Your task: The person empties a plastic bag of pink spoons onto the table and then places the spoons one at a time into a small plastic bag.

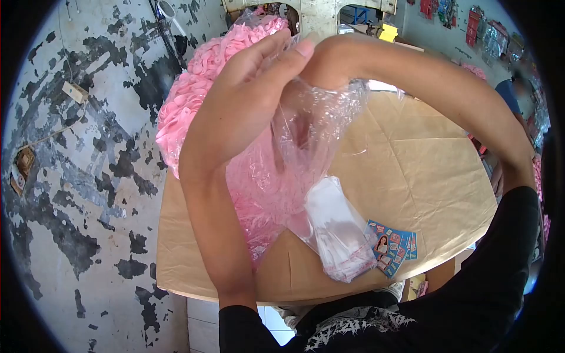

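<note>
My left hand (253, 82) is raised at the upper middle, its fingers closed on the gathered top of a large clear plastic bag (323, 112). My right hand (323, 65) is beside it with the wrist bent; its fingers are hidden behind the wrist and the plastic. Pink ruffled material (259, 182) shows through the clear plastic below my hands. A stack of small clear plastic sleeves (336, 226) lies under the bag's lower right side, partly over blue printed cards (391, 247).
Pink ruffled flowers (188, 100) are heaped at the back left of the brown-covered table (429, 170). A cream machine (321, 15) stands behind. Another person (507, 94) is at the far right. A peeling wall (88, 176) rises on the left.
</note>
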The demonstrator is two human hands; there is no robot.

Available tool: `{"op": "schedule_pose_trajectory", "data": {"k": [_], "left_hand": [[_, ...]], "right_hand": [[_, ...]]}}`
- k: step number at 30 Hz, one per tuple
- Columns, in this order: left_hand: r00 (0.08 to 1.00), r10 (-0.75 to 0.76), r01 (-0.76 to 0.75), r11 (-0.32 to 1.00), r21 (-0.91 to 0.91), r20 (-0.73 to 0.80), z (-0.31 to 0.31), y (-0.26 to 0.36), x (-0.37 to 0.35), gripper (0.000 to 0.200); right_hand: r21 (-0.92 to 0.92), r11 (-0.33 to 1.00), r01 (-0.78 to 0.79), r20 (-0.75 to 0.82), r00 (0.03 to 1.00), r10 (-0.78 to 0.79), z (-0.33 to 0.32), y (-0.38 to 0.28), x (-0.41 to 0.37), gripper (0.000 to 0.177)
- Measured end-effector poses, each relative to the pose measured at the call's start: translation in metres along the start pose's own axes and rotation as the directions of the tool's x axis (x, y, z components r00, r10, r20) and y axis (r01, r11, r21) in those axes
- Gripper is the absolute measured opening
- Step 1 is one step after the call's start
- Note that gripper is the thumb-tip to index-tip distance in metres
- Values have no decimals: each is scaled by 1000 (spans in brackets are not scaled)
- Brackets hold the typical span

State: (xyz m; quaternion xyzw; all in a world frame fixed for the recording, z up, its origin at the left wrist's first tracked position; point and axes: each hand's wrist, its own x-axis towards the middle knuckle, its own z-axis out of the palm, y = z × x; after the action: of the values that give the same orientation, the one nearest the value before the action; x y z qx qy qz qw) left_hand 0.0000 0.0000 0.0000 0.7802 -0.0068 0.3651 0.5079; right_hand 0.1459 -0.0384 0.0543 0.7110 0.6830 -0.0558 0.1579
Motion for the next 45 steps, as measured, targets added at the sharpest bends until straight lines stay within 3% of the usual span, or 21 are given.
{"op": "schedule_pose_trajectory", "data": {"k": [2,4,5,7,10,11,15,18,20,22,27,30,34,37,39,41,43,45], "left_hand": [[998,-51,50,999,-3,-28,-2,0,-2,55],[998,-44,43,999,-16,-35,-4,0,0,54],[999,-18,17,999,-31,-37,-4,-1,0,53],[999,-23,20,998,-57,-46,-4,-3,-4,52],[998,-30,26,998,-61,-50,-5,0,1,49],[998,-13,10,998,-59,-59,-4,-1,1,48],[987,-141,142,990,13,-74,-6,1,0,46],[999,-24,22,998,-51,-42,-3,-3,0,46],[997,-49,49,999,-4,-64,2,2,-3,51],[996,-49,52,998,41,-73,0,8,0,53],[977,-53,38,996,-78,-205,8,5,0,55],[963,-24,48,995,86,-269,4,6,0,56],[958,-21,40,997,62,-287,1,4,2,56],[964,-36,48,998,40,-263,-1,1,-1,55],[964,-31,51,996,70,-262,-3,3,-2,54],[970,-43,62,996,72,-241,-3,6,-3,52],[976,-46,62,996,68,-212,-1,5,-3,51],[982,-29,40,998,54,-185,-1,3,-2,51]], "right_hand": [[100,994,-32,-79,996,40,3,-3,-10,50],[193,975,112,-140,986,-86,7,4,-16,51],[226,935,272,-163,957,-239,18,14,-11,52],[259,922,288,-155,955,-255,23,17,-4,55],[234,971,-56,-78,994,76,-1,6,-3,59],[226,969,-96,-40,993,108,-6,0,-11,60],[122,992,-8,-48,999,14,2,12,6,63],[-2,999,-48,4,999,48,-7,6,-8,57],[3,991,134,-19,991,-134,-5,8,-16,50],[-30,980,196,-49,979,-198,-11,7,-19,43],[-62,981,184,-60,980,-187,-19,7,-11,38],[-31,977,213,-68,974,-215,-18,11,-9,37],[25,949,315,-106,944,-311,-19,17,-13,37],[224,763,606,-202,795,-572,-12,37,-12,37],[372,608,701,-311,712,-630,-6,52,-23,38],[511,544,666,-419,745,-519,6,73,-42,38],[521,566,639,-524,763,-380,23,94,-57,38],[540,574,616,-597,761,-254,52,115,-72,26]]}}
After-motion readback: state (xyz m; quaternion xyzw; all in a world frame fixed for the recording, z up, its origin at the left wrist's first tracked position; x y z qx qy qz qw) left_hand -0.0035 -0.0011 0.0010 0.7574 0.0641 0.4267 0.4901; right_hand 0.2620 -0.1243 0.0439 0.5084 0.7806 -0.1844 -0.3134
